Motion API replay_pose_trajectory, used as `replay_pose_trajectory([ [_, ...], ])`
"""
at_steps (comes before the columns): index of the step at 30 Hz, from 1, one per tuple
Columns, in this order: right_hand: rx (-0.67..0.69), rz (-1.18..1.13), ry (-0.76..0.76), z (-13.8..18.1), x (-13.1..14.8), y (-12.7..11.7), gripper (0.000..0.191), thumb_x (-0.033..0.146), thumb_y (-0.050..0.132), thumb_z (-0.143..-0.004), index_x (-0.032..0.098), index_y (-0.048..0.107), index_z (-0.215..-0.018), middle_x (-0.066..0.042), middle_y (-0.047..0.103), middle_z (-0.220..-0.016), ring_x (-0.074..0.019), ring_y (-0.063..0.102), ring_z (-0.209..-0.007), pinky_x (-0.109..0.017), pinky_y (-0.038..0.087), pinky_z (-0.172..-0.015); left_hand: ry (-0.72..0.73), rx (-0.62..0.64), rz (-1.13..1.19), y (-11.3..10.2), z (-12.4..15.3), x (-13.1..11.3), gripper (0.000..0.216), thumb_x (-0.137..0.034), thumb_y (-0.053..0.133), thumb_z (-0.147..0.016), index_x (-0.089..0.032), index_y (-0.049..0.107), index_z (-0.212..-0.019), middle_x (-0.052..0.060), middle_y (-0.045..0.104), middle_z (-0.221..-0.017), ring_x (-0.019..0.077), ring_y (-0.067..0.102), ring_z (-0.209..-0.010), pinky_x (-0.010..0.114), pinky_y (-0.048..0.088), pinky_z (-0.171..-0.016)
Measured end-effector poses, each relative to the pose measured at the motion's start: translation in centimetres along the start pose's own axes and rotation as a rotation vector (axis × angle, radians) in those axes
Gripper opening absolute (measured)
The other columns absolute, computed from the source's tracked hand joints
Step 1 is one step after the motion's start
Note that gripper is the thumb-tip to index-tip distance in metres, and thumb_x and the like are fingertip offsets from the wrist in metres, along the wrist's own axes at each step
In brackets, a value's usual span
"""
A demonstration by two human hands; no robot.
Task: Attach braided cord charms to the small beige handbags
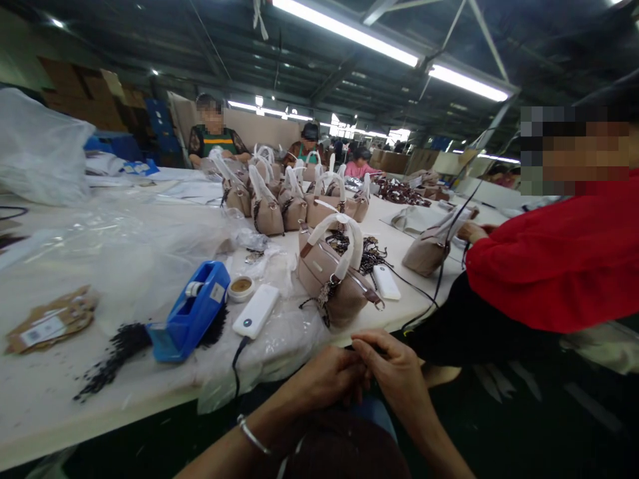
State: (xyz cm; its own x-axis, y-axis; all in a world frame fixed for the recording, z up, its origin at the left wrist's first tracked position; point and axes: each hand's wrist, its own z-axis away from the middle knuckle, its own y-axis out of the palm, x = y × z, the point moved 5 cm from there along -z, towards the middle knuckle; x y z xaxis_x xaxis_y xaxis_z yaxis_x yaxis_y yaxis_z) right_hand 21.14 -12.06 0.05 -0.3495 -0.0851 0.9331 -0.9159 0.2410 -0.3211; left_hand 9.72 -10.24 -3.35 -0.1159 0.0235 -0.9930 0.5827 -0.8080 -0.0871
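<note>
My left hand [334, 376] and my right hand [392, 366] meet above my lap, just off the table's near edge. Both have their fingers closed and touching each other. What they hold, if anything, is hidden or too small to make out. The nearest thing to them is a taupe handbag [324, 276] standing on the table, its handles wrapped in white and a dark tassel hanging at its side. Behind it lies a pile of black cords [369, 253]. A white power bank [257, 311] with a black cable rests left of the handbag.
A blue tape dispenser [192, 309], small black pieces [117, 352], a round tin [241, 287] and brown tags [52, 319] lie leftward. Several wrapped-handle handbags [267, 209] stand farther back. At right, a person in red [549, 259] handles another bag [426, 249].
</note>
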Motion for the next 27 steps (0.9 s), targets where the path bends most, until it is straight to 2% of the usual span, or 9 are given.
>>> replay_pose_trajectory([
  [3, 0.04, -0.089, 0.087, -0.3, -0.3, 0.6, 0.033, 0.049, 0.074, -0.072, 0.016, 0.074, -0.08, -0.002, 0.066, -0.064, -0.0103, 0.053, -0.043, -0.021, 0.044, -0.042, 0.031, 0.021, -0.029, -0.8, 0.3, -0.1, 0.032, -0.038, 0.042, -0.092, -0.016, 0.064, -0.084, 0.001, 0.06, -0.066, 0.0113, 0.053, -0.053, 0.021, 0.041, -0.051],
  [5, 0.032, -0.19, 0.155, -0.5, -0.4, 0.3, 0.038, 0.05, 0.077, -0.068, 0.015, 0.075, -0.083, -0.002, 0.069, -0.065, -0.01, 0.055, -0.043, -0.021, 0.046, -0.043, 0.083, -0.012, -0.077, -2.2, 0.4, -0.6, 0.026, -0.034, 0.045, -0.091, -0.017, 0.066, -0.089, 0.001, 0.064, -0.075, 0.0122, 0.056, -0.06, 0.022, 0.044, -0.056],
  [7, -0.001, -0.301, 0.209, -0.8, -0.2, -0.3, 0.042, 0.05, 0.08, -0.065, 0.015, 0.075, -0.088, -0.006, 0.074, -0.079, -0.0103, 0.059, -0.045, -0.022, 0.051, -0.045, 0.138, -0.207, -0.181, -4.6, 0.4, -1.2, 0.021, -0.031, 0.049, -0.089, -0.019, 0.066, -0.092, 0.001, 0.066, -0.083, 0.0136, 0.058, -0.068, 0.023, 0.045, -0.063],
  [9, -0.034, -0.382, 0.25, -1.3, 0.2, -1.0, 0.045, 0.051, 0.081, -0.063, 0.015, 0.074, -0.089, -0.009, 0.075, -0.088, -0.0112, 0.062, -0.047, -0.024, 0.054, -0.046, 0.184, -0.534, -0.32, -7.4, 0.3, -1.9, 0.017, -0.03, 0.053, -0.088, -0.02, 0.065, -0.094, 0.001, 0.066, -0.087, 0.0155, 0.059, -0.075, 0.026, 0.046, -0.07],
  [11, -0.054, -0.408, 0.264, -1.8, 0.9, -1.3, 0.047, 0.052, 0.082, -0.061, 0.015, 0.073, -0.088, -0.008, 0.075, -0.082, -0.0129, 0.063, -0.047, -0.027, 0.056, -0.047, 0.235, -0.816, -0.465, -9.4, 0.0, -2.5, 0.017, -0.031, 0.057, -0.087, -0.021, 0.062, -0.099, 0.003, 0.065, -0.094, 0.0187, 0.06, -0.086, 0.03, 0.047, -0.079],
  [13, -0.059, -0.369, 0.241, -2.5, 1.7, -1.3, 0.047, 0.053, 0.081, -0.062, 0.015, 0.073, -0.089, -0.006, 0.072, -0.073, -0.0156, 0.065, -0.05, -0.03, 0.058, -0.049, 0.276, -0.94, -0.584, -10.3, -0.9, -2.8, 0.026, -0.031, 0.062, -0.084, -0.021, 0.059, -0.108, 0.006, 0.064, -0.105, 0.0223, 0.058, -0.099, 0.035, 0.046, -0.089],
  [16, -0.055, -0.184, 0.112, -3.7, 3.3, -0.9, 0.042, 0.048, 0.078, -0.068, 0.016, 0.073, -0.093, -0.002, 0.068, -0.063, -0.0185, 0.067, -0.056, -0.03, 0.057, -0.052, 0.267, -0.943, -0.695, -10.7, -2.9, -2.6, 0.038, -0.032, 0.07, -0.079, -0.02, 0.056, -0.112, 0.007, 0.064, -0.109, 0.0248, 0.057, -0.105, 0.039, 0.044, -0.093],
  [21, -0.069, 0.229, -0.189, -5.4, 5.5, 0.2, 0.016, 0.036, 0.066, -0.083, 0.021, 0.071, -0.086, -0.001, 0.07, -0.071, -0.017, 0.066, -0.065, -0.029, 0.054, -0.064, 0.193, -0.95, -0.689, -11.3, -4.5, -1.3, 0.013, -0.021, 0.064, -0.082, -0.021, 0.058, -0.093, 0.003, 0.065, -0.092, 0.0219, 0.06, -0.09, 0.037, 0.047, -0.083],
  [27, -0.085, 0.627, -0.486, -6.7, 5.7, 1.7, 0.01, 0.024, 0.059, -0.089, 0.02, 0.067, -0.084, -0.003, 0.066, -0.082, -0.0178, 0.062, -0.077, -0.03, 0.048, -0.073, 0.328, -0.986, -0.539, -11.7, -4.3, -0.2, 0.018, -0.013, 0.06, -0.083, -0.023, 0.055, -0.098, 0.001, 0.063, -0.092, 0.0183, 0.061, -0.088, 0.033, 0.049, -0.08],
])
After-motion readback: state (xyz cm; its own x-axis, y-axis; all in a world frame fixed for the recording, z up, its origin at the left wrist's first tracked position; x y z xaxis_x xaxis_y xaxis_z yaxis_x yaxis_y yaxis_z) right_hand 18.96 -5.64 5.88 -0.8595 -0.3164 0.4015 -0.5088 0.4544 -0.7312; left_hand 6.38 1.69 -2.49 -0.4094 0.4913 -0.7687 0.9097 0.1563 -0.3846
